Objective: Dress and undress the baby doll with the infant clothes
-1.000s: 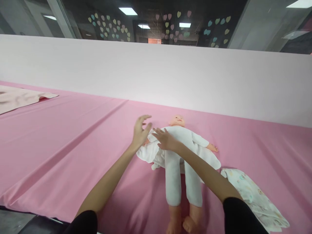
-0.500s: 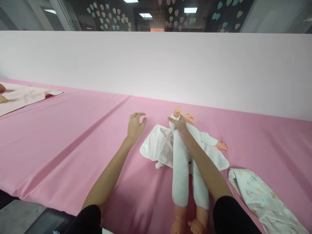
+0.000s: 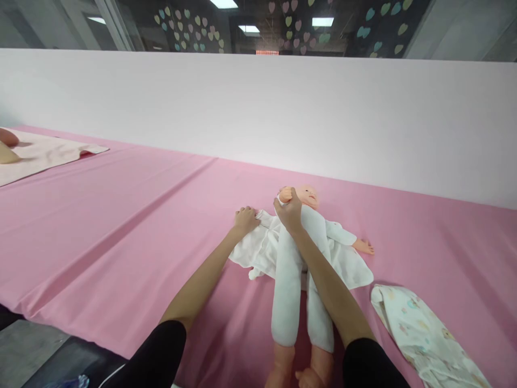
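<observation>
A baby doll (image 3: 309, 196) in white clothes lies on its back on the pink sheet (image 3: 121, 215), head away from me, bare feet near the bottom edge. My right hand (image 3: 289, 209) is closed round the doll's raised arm by its head. My left hand (image 3: 245, 220) is closed on the upper edge of the loose white garment (image 3: 260, 248) spread at the doll's left side. The doll's other arm (image 3: 363, 247) lies stretched out to the right.
A patterned cloth (image 3: 420, 334) lies crumpled at the lower right. A pale pink cloth (image 3: 44, 156) lies at the far left with part of another doll or person on it. A white partition (image 3: 258, 108) runs along the back.
My left hand has come down from hovering open onto the garment's edge and closed on it. My right hand moved from the doll's chest to grip its raised arm.
</observation>
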Demonstrator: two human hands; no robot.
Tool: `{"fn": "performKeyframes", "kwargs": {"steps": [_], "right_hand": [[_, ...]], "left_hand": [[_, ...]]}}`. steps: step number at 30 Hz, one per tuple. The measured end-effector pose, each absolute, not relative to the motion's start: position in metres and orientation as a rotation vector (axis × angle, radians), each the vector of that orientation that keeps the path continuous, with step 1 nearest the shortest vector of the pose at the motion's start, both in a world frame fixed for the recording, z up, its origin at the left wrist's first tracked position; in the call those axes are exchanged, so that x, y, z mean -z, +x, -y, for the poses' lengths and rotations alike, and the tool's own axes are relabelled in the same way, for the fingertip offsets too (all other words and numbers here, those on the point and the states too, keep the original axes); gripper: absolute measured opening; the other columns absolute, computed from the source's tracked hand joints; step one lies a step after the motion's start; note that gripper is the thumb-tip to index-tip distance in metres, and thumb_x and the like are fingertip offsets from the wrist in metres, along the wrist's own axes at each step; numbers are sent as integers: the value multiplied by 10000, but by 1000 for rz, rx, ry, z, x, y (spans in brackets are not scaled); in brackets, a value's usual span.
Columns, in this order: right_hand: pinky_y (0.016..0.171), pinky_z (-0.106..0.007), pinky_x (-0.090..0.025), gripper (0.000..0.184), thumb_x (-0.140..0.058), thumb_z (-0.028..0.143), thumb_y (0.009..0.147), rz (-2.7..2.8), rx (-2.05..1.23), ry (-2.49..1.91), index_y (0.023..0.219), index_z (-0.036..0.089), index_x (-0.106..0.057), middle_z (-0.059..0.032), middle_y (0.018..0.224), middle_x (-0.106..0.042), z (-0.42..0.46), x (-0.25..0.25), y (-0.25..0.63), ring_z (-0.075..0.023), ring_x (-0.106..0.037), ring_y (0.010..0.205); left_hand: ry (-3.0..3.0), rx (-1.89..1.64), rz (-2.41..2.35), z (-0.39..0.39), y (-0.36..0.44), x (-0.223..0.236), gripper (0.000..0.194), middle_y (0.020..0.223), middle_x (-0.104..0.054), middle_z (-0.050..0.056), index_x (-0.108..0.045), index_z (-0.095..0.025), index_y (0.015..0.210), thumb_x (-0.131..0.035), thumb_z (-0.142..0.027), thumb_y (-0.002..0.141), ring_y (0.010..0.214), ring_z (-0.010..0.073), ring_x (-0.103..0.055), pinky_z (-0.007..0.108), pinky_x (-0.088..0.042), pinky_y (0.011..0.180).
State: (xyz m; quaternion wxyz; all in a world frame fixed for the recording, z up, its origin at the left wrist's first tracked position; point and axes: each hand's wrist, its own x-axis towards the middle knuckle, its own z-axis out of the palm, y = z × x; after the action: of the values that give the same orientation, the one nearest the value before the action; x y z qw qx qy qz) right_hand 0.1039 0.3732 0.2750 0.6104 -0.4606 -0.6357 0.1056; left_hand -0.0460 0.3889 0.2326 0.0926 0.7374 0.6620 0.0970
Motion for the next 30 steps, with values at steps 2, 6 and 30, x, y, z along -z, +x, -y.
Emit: {"fn": "performKeyframes", "kwargs": {"steps": [2,6,30], "right_hand": [[780,-288,-426,177,-472,210,709,1587,-170,-1085,882,185,-441,-35,841,-551,-375,-271,101,-166,-516,792],[794,-294,-419,168,-443,146,733,1995,-113,-1171,894,186,-419,-62,901,-551,-373,-266,89,-187,-513,867],[1000,-712,-94,422,-276,77,824,2031,-41,-1892,1151,116,-541,-189,1157,-515,-377,-245,63,-337,-399,1143]], "left_hand": [[2167,-291,-1906,-389,-53,-243,201,934,-622,125,-603,-146,859,-502,-192,691,892,255,-571,337,-425,745],[2160,-421,-1770,-387,-68,-270,226,800,-615,47,-555,-175,910,-454,-164,709,727,163,-570,243,-406,611],[1815,-742,-1165,-338,-27,-310,311,791,-523,-21,-449,-198,978,-351,-71,711,624,86,-456,196,-384,576]]}}
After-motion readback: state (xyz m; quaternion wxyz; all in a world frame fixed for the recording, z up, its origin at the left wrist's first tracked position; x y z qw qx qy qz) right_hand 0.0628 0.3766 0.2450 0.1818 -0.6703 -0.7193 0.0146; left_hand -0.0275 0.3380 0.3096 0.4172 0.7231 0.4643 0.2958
